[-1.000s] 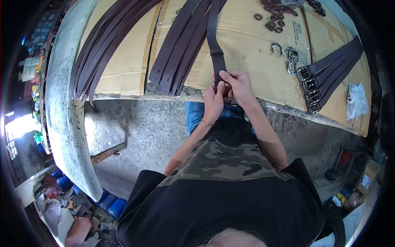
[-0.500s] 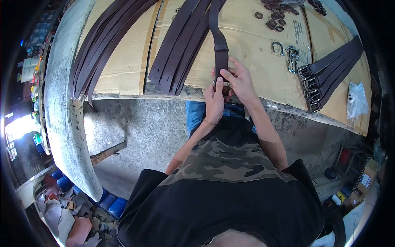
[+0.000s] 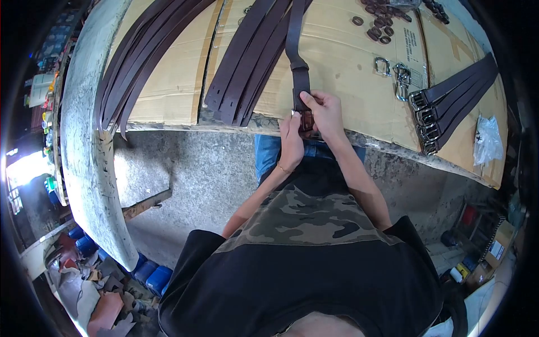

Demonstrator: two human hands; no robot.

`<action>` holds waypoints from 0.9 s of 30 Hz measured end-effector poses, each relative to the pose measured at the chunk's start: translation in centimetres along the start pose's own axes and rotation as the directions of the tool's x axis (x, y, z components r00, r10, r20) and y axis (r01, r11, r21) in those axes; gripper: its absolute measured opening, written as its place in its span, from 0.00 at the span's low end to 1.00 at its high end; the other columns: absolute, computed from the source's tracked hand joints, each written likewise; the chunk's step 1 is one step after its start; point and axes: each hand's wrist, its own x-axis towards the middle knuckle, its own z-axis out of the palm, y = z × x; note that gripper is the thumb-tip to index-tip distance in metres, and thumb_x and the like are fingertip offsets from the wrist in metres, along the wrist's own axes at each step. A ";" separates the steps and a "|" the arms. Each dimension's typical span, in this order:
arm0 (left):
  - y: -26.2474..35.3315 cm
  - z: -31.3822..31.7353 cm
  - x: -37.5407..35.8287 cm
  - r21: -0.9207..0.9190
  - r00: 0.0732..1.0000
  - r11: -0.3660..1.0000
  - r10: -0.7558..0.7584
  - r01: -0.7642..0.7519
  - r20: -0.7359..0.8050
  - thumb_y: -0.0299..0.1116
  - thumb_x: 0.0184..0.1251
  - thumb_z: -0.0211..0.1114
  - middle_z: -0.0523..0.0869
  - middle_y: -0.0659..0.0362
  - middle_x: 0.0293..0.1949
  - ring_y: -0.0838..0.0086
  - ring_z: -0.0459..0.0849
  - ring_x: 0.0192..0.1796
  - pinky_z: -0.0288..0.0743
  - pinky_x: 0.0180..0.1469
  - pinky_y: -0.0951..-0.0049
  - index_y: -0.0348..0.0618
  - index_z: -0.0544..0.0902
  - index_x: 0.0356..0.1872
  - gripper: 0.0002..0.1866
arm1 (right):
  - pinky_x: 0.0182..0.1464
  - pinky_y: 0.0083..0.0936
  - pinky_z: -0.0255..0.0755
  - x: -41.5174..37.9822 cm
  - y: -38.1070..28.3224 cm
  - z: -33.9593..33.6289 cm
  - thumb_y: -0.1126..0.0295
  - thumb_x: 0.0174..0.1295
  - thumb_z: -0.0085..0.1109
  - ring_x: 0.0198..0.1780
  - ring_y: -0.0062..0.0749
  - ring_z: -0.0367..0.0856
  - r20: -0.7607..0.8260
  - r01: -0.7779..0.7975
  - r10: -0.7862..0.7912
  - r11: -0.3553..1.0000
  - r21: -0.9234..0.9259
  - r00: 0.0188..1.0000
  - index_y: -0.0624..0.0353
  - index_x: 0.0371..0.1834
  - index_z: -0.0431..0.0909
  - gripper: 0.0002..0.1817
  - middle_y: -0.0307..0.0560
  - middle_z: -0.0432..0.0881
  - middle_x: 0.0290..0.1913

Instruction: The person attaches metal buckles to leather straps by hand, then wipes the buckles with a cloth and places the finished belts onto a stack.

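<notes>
**Both hands on one belt end at the near table edge**

One dark brown leather belt (image 3: 296, 39) runs from the far side of the cardboard-covered table (image 3: 348, 62) straight toward the person, ending at the near edge. A single leather keeper loop (image 3: 299, 65) sits around it, just beyond the hands. The left hand (image 3: 291, 137) grips the belt's near end from the left, fingers curled together, thumb pressed up against the strap beside the metal buckle (image 3: 306, 119). The right hand (image 3: 325, 112) closes over the same end from the right, its thumb and forefinger pinching the strap just above the buckle, the other fingers folded under; how they lie beneath cannot be told.

To the left of the held belt lies a fan of about four loose straps (image 3: 247, 62), their near ends close to the table edge. Farther left a second bundle of about five straps (image 3: 135, 67) curves along the table's left side. At the right, four finished belts (image 3: 449, 92) lie side by side, their buckles toward the near edge. Between them and the hands sit roughly three loose metal buckles (image 3: 393, 73). At the far edge is a scatter of small leather loops (image 3: 379, 25), too many and too small to count. A clear plastic bag (image 3: 485, 137) rests at the far right.
</notes>
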 end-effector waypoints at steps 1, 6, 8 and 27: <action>0.2 0.1 -0.1 -0.035 1.000 0.999 0.026 -0.026 0.009 0.41 0.74 0.48 0.79 0.62 0.27 0.83 0.75 0.27 0.66 0.27 0.81 0.37 0.75 0.35 0.16 | 0.23 0.17 0.68 0.0 0.2 0.2 0.67 0.62 0.59 0.22 0.17 0.74 -0.043 0.041 -0.039 0.998 0.053 0.998 0.68 0.31 0.80 0.12 0.40 0.80 0.23; -0.5 -1.1 0.8 0.152 0.994 0.984 0.089 -0.097 0.060 0.38 0.72 0.51 0.79 0.62 0.27 0.83 0.75 0.29 0.69 0.31 0.81 0.35 0.76 0.37 0.14 | 0.27 0.19 0.69 0.1 1.2 -0.4 0.67 0.61 0.60 0.25 0.17 0.75 -0.042 0.105 -0.102 0.990 0.091 0.994 0.69 0.29 0.81 0.13 0.39 0.80 0.25; 0.4 -0.7 0.9 0.279 0.994 0.955 0.094 -0.105 0.052 0.35 0.71 0.54 0.78 0.63 0.26 0.85 0.74 0.29 0.69 0.31 0.83 0.34 0.76 0.35 0.12 | 0.27 0.19 0.69 0.2 1.4 -0.5 0.67 0.61 0.61 0.24 0.17 0.75 -0.053 0.138 -0.136 0.990 0.021 0.989 0.69 0.29 0.81 0.13 0.39 0.79 0.25; 0.6 -0.9 1.1 0.356 0.991 0.926 0.105 -0.126 0.077 0.37 0.68 0.59 0.77 0.66 0.25 0.83 0.72 0.27 0.66 0.30 0.80 0.40 0.77 0.31 0.11 | 0.23 0.16 0.60 -0.4 1.6 -2.2 0.67 0.62 0.60 0.20 0.14 0.67 0.076 0.142 -0.135 0.986 -0.089 0.988 0.64 0.22 0.80 0.13 0.32 0.74 0.18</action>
